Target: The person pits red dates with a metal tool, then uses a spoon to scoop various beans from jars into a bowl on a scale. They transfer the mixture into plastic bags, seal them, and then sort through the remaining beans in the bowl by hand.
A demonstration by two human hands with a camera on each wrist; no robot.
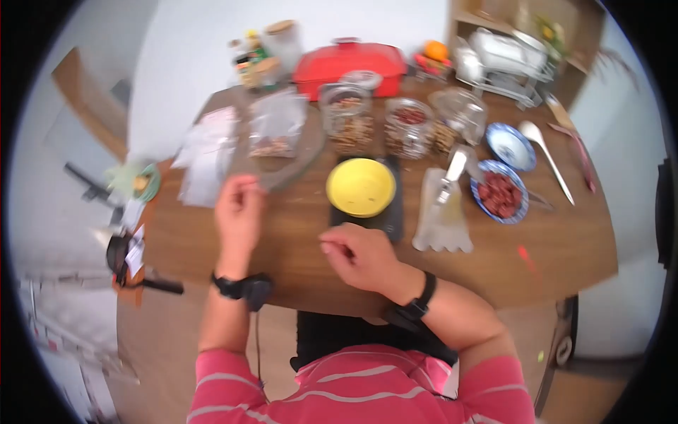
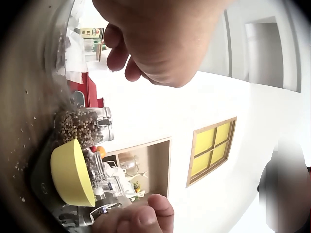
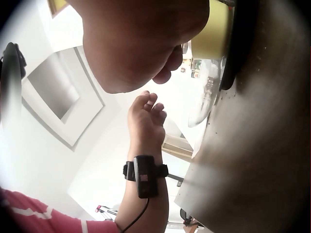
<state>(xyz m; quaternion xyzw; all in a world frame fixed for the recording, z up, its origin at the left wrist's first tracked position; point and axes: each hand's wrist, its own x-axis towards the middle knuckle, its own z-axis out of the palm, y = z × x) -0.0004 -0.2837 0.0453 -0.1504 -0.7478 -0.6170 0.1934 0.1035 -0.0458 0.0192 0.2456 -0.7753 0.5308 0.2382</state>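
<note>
Standing on a black scale (image 1: 386, 227) about midway between the left and right edges of the tabletop (image 1: 289, 244), a yellow bowl (image 1: 361, 187) is the thing closest to both hands. Being round, it gives no long axis to line up with; the scale beneath it runs longer from the tabletop's front edge toward its back edge.

The right hand (image 1: 364, 256) is the nearer one. It hangs on the front-edge side of the bowl, over or just beside the scale's near end, so the bowl lies straight beyond it. Its fingers are curled loosely inward with nothing visible in them, and the left wrist view shows it apart from the bowl; whether it touches the scale I cannot tell.

The left hand (image 1: 240, 215) is raised farther off, toward the tabletop's left edge, with the bowl to its right. Its fingers bend loosely and appear to hold nothing. Beyond it lie a clear bag (image 1: 275, 124) and some white sheets (image 1: 210, 152).

Between the bowl and the back edge stands a jar of nuts (image 1: 352, 133). Toward the right edge lies a translucent glove-like sheet (image 1: 441, 226), with a blue-and-white bowl (image 1: 522, 210) of dark red pieces beyond it.
</note>
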